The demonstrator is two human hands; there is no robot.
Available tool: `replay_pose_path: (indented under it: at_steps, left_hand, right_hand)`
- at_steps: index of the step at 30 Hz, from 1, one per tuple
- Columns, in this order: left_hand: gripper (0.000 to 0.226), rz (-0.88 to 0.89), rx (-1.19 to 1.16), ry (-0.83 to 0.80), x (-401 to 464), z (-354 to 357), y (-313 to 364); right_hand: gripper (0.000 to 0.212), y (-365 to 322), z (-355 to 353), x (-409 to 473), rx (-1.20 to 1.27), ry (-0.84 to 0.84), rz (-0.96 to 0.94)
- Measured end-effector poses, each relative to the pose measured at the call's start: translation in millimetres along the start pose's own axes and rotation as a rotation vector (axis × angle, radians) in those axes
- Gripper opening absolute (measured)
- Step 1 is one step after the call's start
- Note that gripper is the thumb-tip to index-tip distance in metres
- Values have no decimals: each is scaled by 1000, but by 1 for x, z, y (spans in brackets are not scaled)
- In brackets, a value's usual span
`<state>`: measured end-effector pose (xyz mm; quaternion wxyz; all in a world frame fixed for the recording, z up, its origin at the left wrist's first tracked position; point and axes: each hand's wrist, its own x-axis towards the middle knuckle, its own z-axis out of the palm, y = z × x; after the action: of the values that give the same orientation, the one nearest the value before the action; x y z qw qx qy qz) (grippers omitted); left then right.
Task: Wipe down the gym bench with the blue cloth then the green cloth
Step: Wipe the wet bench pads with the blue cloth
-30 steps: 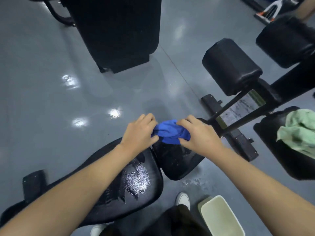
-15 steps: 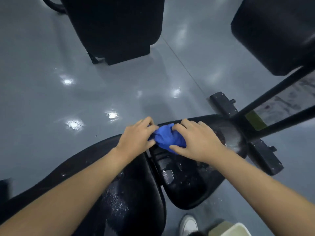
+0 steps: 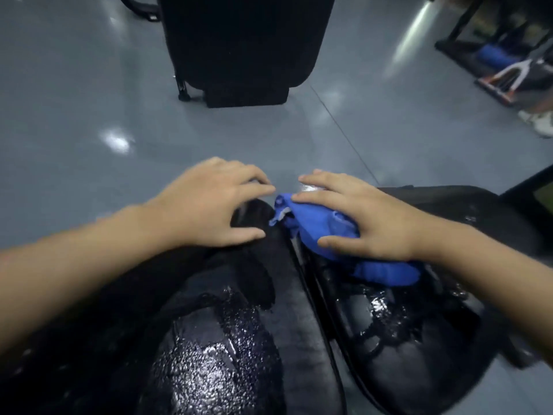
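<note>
The black gym bench (image 3: 245,339) fills the lower frame, its two pads wet and glistening. A bunched blue cloth (image 3: 329,235) lies on the right pad near the gap between the pads. My right hand (image 3: 368,217) lies on top of the cloth with fingers spread, pressing it down. My left hand (image 3: 209,205) rests on the far edge of the left pad, fingers loosely bent, apart from the cloth and holding nothing. The green cloth is out of view.
A tall black padded machine (image 3: 245,46) stands on the grey floor (image 3: 74,115) straight ahead. At the far right are a dark rack (image 3: 490,34), an orange-and-white item (image 3: 508,76) and a white shoe (image 3: 538,124). A black frame part (image 3: 529,190) borders the bench's right end.
My left hand has let go of the blue cloth and moved left onto the left pad. My right hand now presses the cloth alone, spread flatter. The view has come closer.
</note>
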<state>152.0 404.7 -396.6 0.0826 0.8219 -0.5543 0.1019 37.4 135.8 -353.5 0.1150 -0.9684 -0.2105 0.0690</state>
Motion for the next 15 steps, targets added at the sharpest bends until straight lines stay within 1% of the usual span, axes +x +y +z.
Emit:
replay_pose_path:
  at_steps: [4,8,12,15]
  left_hand:
    - [71,-149,21,-30,-23,-4,-9]
    - [67,-223,-23,-39,-34,-7,11]
    - [65,-234,-61,-24,-46,-12,43]
    - [63,-252,-81,11,-60,-18,72]
  right_hand:
    - [60,-6,2,3,144,-11,91]
    - [50,-19,9,-2,22,46,74]
    - [53,-35,14,-3,12,70,220]
    - [56,-45,15,-4,18,54,253]
